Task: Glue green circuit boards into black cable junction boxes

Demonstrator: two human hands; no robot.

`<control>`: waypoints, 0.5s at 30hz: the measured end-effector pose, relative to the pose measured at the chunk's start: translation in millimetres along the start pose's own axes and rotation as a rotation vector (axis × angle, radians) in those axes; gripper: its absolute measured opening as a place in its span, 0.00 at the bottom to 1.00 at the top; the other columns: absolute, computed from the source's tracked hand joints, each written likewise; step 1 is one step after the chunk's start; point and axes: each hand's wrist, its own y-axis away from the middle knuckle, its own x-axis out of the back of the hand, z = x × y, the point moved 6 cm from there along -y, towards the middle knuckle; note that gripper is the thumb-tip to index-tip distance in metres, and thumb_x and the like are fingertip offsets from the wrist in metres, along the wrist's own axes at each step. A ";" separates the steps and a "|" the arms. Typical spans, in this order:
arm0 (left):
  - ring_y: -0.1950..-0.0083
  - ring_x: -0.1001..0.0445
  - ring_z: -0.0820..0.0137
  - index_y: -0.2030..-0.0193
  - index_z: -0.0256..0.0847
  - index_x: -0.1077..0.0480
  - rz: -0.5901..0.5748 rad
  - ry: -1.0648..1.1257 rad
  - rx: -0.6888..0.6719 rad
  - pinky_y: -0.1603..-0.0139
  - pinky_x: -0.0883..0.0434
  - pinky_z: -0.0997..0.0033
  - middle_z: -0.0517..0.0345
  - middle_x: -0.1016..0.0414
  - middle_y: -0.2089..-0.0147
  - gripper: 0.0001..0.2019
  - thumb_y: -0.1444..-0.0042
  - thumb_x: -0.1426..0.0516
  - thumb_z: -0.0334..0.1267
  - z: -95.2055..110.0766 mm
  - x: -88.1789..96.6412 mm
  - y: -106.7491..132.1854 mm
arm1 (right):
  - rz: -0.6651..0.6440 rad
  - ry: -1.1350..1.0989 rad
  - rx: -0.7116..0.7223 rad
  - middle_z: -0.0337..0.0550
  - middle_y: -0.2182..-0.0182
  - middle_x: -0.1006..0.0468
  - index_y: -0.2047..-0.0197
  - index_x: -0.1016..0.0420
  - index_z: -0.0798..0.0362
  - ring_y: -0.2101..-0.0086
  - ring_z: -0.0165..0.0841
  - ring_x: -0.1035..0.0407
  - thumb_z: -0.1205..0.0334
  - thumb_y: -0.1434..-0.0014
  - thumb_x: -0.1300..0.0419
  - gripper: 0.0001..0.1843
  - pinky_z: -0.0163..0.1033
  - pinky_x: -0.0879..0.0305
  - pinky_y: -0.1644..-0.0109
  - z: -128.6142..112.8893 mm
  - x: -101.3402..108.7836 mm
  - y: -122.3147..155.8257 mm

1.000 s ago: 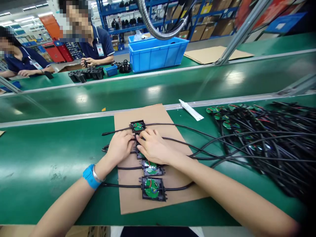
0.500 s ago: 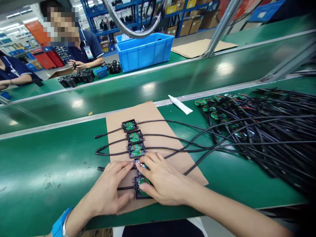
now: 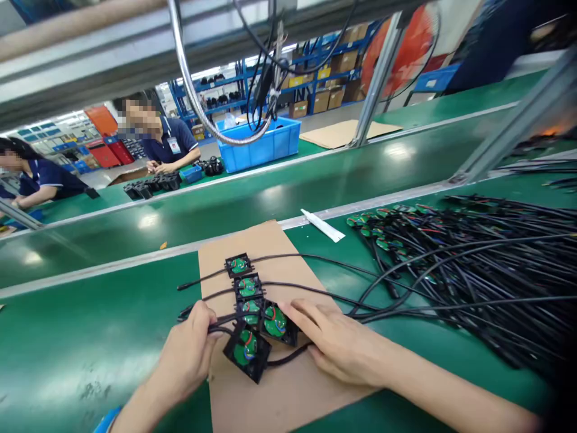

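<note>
My left hand [image 3: 192,346] is closed around thin black cables left of two tilted black housings. My right hand [image 3: 336,337] reaches in from the right, its fingertips on the edge of the upper tilted housing [image 3: 277,323], which holds a round green circuit board with coloured wires. Below it lies the second tilted housing [image 3: 247,352], its cable running under my right hand. The upper one partly overlaps a flat housing [image 3: 249,311]. Two more housings, the middle one [image 3: 247,287] and the far one [image 3: 238,264], line up beyond on the brown cardboard [image 3: 261,400].
A white tube [image 3: 322,225] lies behind the cardboard. A large heap of black cables [image 3: 478,264] with green boards covers the right side. Across the green bench stand a blue bin [image 3: 261,144] and a metal post [image 3: 378,78]. Two co-workers [image 3: 169,141] sit opposite.
The two nearest housings have been turned askew and shifted up towards the others. My left hand has closed on cables; my right hand has moved right. The view has tilted upward.
</note>
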 end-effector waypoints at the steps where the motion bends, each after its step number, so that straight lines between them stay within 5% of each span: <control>1: 0.72 0.32 0.67 0.61 0.44 0.44 0.011 0.002 0.048 0.72 0.33 0.68 0.56 0.34 0.65 0.05 0.36 0.59 0.36 -9.0 3.5 -14.3 | 0.025 0.005 -0.008 0.58 0.40 0.40 0.29 0.59 0.54 0.50 0.46 0.34 0.74 0.52 0.49 0.47 0.50 0.33 0.50 7.5 4.5 -7.8; 4: 0.65 0.29 0.63 0.60 0.42 0.42 0.020 -0.015 0.147 0.63 0.29 0.61 0.52 0.33 0.61 0.10 0.35 0.61 0.40 -39.6 3.2 -53.7 | 0.103 -0.013 -0.081 0.60 0.39 0.42 0.30 0.57 0.58 0.48 0.45 0.34 0.74 0.52 0.49 0.46 0.49 0.33 0.49 39.9 21.9 -33.2; 7: 0.50 0.28 0.57 0.55 0.39 0.37 -0.051 -0.029 0.070 0.49 0.30 0.54 0.43 0.31 0.51 0.14 0.37 0.55 0.46 -64.8 -10.0 -72.3 | 0.102 -0.020 -0.189 0.65 0.39 0.43 0.31 0.51 0.61 0.42 0.53 0.44 0.58 0.50 0.39 0.46 0.58 0.43 0.42 78.1 34.3 -49.5; 10: 0.33 0.43 0.47 0.36 0.36 0.47 -0.240 -0.002 -0.010 0.38 0.38 0.49 0.32 0.44 0.34 0.47 0.58 0.37 0.59 -83.0 -30.6 -62.0 | -0.076 -0.056 -0.308 0.71 0.36 0.49 0.30 0.54 0.62 0.38 0.64 0.56 0.36 0.67 0.32 0.69 0.67 0.54 0.40 106.7 30.5 -46.5; 12: 0.30 0.53 0.40 0.30 0.33 0.61 -0.318 -0.025 -0.009 0.35 0.45 0.42 0.26 0.56 0.30 0.67 0.72 0.32 0.60 -89.6 -41.0 -49.0 | -0.171 -0.060 -0.322 0.71 0.35 0.53 0.29 0.57 0.59 0.37 0.67 0.60 0.33 0.77 0.30 0.77 0.68 0.57 0.40 111.5 27.5 -36.7; 13: 0.30 0.54 0.38 0.29 0.32 0.63 -0.314 -0.054 0.002 0.35 0.47 0.40 0.25 0.57 0.30 0.69 0.73 0.31 0.59 -90.9 -43.7 -44.3 | -0.191 -0.042 -0.306 0.71 0.35 0.52 0.29 0.57 0.58 0.38 0.68 0.58 0.35 0.79 0.29 0.79 0.68 0.57 0.40 109.8 27.7 -31.4; 15: 0.33 0.46 0.40 0.31 0.31 0.54 -0.245 -0.116 0.019 0.37 0.44 0.41 0.26 0.46 0.34 0.55 0.60 0.36 0.58 -90.1 -45.4 -39.9 | -0.189 0.032 -0.262 0.70 0.38 0.46 0.30 0.56 0.59 0.41 0.65 0.49 0.42 0.79 0.27 0.76 0.66 0.51 0.43 102.8 30.2 -20.9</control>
